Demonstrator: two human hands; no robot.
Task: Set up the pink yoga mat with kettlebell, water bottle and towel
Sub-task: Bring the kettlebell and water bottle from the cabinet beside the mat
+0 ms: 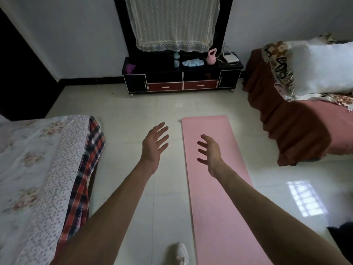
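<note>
The pink yoga mat [219, 197] lies unrolled flat on the tiled floor, running away from me. My left hand [155, 145] hovers open over bare floor just left of the mat. Above the mat's far half, my right hand [210, 153] is open with fingers spread and holds nothing. On the black cabinet [133, 82] against the far wall stand a pink kettlebell [211, 57], a light blue towel [193, 63] and a pale water bottle [176, 59].
A bed with floral and plaid covers [57, 169] fills the left side. A second bed with a brown cover and white pillow [305, 115] stands on the right. My white shoe [181, 253] is at the bottom edge. A white box [231, 58] sits on the cabinet's right end.
</note>
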